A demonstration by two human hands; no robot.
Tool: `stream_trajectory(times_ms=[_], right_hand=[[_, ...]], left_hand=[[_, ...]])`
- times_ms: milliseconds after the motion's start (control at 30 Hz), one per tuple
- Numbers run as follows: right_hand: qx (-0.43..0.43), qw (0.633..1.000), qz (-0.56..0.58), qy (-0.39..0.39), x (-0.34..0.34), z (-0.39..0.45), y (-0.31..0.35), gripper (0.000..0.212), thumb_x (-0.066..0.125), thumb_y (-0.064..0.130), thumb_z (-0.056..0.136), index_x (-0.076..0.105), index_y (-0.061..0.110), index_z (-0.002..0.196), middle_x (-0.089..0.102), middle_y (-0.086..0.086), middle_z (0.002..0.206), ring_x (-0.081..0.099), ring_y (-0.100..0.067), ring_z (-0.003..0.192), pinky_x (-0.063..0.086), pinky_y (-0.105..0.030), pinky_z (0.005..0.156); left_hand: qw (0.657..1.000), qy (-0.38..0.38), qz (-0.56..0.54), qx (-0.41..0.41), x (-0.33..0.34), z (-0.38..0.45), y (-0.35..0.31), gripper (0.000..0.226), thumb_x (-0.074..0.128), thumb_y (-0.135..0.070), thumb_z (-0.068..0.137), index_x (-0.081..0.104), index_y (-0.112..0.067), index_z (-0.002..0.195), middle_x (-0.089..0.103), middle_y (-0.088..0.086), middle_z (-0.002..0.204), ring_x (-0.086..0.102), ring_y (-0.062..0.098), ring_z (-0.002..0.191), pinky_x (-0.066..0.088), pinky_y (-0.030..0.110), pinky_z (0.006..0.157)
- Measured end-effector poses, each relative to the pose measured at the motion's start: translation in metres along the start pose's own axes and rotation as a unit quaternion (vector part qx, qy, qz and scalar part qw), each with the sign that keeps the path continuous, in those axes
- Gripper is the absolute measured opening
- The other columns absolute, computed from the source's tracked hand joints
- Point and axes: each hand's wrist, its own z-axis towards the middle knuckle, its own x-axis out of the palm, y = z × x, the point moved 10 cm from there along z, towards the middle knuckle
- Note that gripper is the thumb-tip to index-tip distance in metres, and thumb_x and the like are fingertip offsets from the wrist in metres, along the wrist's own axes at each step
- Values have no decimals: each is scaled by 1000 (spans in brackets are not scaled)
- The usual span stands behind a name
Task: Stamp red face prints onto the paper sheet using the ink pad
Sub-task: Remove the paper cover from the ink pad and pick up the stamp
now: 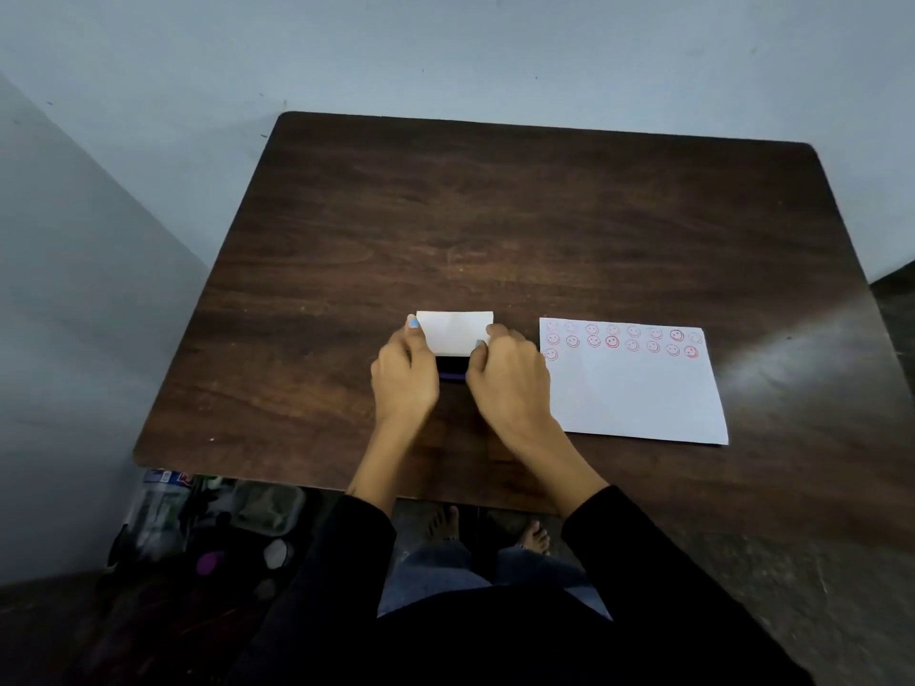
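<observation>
A: Nearest, black sleeves (658,552) reaching over the near edge of the dark wooden surface (495,215); bare feet and blue trousers below.

B: Beyond those, left hand (403,376) and right hand (510,378) side by side, backs up; fingers (413,323) of both curled closed around the ends of the ink pad (451,368), pinching its raised white lid (455,331) at either side.

A: Pad itself mostly hidden; only a black strip with a purple edge visible between the hands; resting on the surface or lifted, cannot tell.

B: Just right of the right hand, paper sheet (634,383) lying flat; two full rows of red face prints (612,342) along its far edge, plus one at the left of a third row; some faint, some bold; lower part blank.

A: Farthest, pale blue-grey wall (445,52) behind the surface.
</observation>
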Motion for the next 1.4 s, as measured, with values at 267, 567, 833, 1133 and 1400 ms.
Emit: stream_trajectory(times_ms=[267,567,833,1133,1400], right_hand=[[-106,987,28,114,50,-6,55,40,49,9,89,47,3,129,60,-19,120,51,-31,116,45,-39,96],[-148,966,-35,208,100,-22,68,44,47,11,89,43,4,133,49,-14,139,24,-29,141,18,-42,116],[-84,993,72,28,17,22,28,39,53,12,87,53,12,125,54,-10,133,41,-26,129,32,-37,109],[54,996,44,61,-4,30,-68,38,70,14,76,59,15,112,61,-10,117,56,-28,108,51,-39,85],[85,979,185,33,-6,29,-82,11,71,19,75,71,14,85,74,-6,83,68,-21,80,55,-37,75]], left_hand=[[995,-94,0,-20,-55,2,23,44,26,-42,100,60,-14,98,63,1,92,60,29,100,47,40,86],[986,-96,83,-107,-67,-4,71,43,29,-34,100,56,-5,119,60,18,126,40,37,133,10,50,119],[993,-22,114,33,-15,10,20,60,46,-27,96,25,3,144,32,18,152,14,31,147,11,44,121],[936,161,231,212,93,-3,-32,60,64,-20,81,44,-12,137,38,11,150,20,25,146,3,39,119],[925,144,269,228,107,-1,-34,47,68,-26,79,59,-12,123,53,10,138,29,29,142,0,43,119]])
